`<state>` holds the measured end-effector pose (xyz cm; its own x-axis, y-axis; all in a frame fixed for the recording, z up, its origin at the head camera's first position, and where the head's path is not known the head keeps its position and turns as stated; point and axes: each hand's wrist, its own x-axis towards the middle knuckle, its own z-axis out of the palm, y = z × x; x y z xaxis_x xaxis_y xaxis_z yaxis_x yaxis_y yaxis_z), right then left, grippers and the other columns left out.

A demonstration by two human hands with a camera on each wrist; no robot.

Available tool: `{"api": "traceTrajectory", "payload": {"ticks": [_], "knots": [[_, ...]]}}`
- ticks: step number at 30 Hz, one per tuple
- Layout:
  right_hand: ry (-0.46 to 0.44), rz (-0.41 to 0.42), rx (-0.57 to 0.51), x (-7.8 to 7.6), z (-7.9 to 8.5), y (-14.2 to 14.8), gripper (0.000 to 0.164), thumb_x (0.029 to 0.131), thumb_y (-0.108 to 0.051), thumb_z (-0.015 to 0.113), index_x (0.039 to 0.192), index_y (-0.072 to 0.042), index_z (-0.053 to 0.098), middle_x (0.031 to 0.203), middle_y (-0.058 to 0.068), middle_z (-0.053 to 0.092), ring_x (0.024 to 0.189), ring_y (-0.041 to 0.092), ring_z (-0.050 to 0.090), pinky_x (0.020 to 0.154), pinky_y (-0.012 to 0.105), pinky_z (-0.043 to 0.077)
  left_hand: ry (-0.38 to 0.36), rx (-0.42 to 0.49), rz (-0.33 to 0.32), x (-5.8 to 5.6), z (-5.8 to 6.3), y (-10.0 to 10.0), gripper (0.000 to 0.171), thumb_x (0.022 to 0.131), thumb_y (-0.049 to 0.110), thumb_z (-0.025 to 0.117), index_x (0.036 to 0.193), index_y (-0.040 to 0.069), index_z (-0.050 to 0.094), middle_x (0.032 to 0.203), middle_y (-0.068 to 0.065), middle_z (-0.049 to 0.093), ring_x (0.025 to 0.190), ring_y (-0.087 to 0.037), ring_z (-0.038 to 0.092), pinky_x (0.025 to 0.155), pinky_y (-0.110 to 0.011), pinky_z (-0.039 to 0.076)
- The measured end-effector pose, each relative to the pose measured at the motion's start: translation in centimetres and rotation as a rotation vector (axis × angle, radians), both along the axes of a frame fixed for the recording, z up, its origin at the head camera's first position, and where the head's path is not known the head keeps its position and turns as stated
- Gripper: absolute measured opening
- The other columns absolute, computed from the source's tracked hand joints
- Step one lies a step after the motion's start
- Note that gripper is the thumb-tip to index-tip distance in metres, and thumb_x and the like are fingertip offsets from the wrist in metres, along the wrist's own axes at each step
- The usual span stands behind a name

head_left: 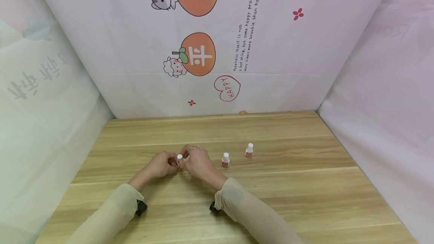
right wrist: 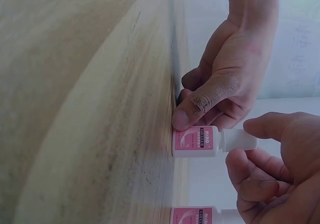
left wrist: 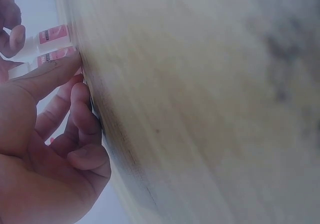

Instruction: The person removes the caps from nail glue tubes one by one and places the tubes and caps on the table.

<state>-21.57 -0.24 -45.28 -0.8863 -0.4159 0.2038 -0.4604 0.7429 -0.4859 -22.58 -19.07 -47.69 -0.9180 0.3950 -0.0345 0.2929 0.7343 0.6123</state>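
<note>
A small white nail glue bottle (right wrist: 197, 142) with a pink label stands on the wooden table, between both hands. My left hand (head_left: 159, 164) holds it low down, with the thumb (right wrist: 192, 111) against the label side near the base. Around the white cap (right wrist: 240, 140) are the thumb and fingers of my right hand (head_left: 198, 161), pinching it. Seen from the left wrist, the left hand (left wrist: 55, 134) covers part of the bottle's label (left wrist: 52, 56).
Two similar nail glue bottles stand upright to the right of the hands, a nearer one (head_left: 225, 160) and a farther one (head_left: 249, 150). Printed white cloth (head_left: 271, 48) walls in the wooden table (head_left: 288, 199) at the back and sides.
</note>
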Motion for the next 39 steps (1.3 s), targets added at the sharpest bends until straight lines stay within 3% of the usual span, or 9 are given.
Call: {"api": "traceTrajectory", "payload": {"ticks": [13, 21, 39], "knots": [[-0.015, -0.008, -0.006, -0.04, -0.07, -0.03, 0.016, 0.089, -0.034, 0.072, 0.097, -0.022, 0.067, 0.094, -0.006, 0.070, 0.086, 0.011, 0.061, 0.078, 0.025, 0.046, 0.011, 0.023, -0.015, -0.01, -0.11, -0.05, 0.011, 0.082, 0.009, 0.078, 0.081, 0.010, 0.067, 0.071, 0.003, 0.062, 0.066, -0.009, 0.051, 0.062, -0.023, 0.042], [-0.004, 0.000, 0.006, 0.01, -0.06, -0.07, 0.015, 0.089, -0.031, 0.072, 0.100, -0.022, 0.067, 0.097, -0.007, 0.072, 0.091, 0.013, 0.065, 0.085, 0.029, 0.049, -0.009, 0.017, -0.012, 0.01, -0.14, -0.08, 0.010, 0.083, 0.009, 0.078, 0.084, 0.010, 0.068, 0.072, 0.003, 0.064, 0.067, -0.009, 0.052, 0.063, -0.024, 0.043], [-0.013, 0.003, -0.012, 0.10, 0.05, -0.07, 0.016, 0.090, -0.031, 0.072, 0.100, -0.021, 0.067, 0.098, -0.006, 0.071, 0.092, 0.014, 0.064, 0.083, 0.028, 0.049, 0.004, 0.017, -0.005, 0.12, 0.04, -0.04, 0.011, 0.082, 0.007, 0.077, 0.081, 0.011, 0.067, 0.071, 0.003, 0.061, 0.066, -0.009, 0.051, 0.061, -0.023, 0.042]]}}
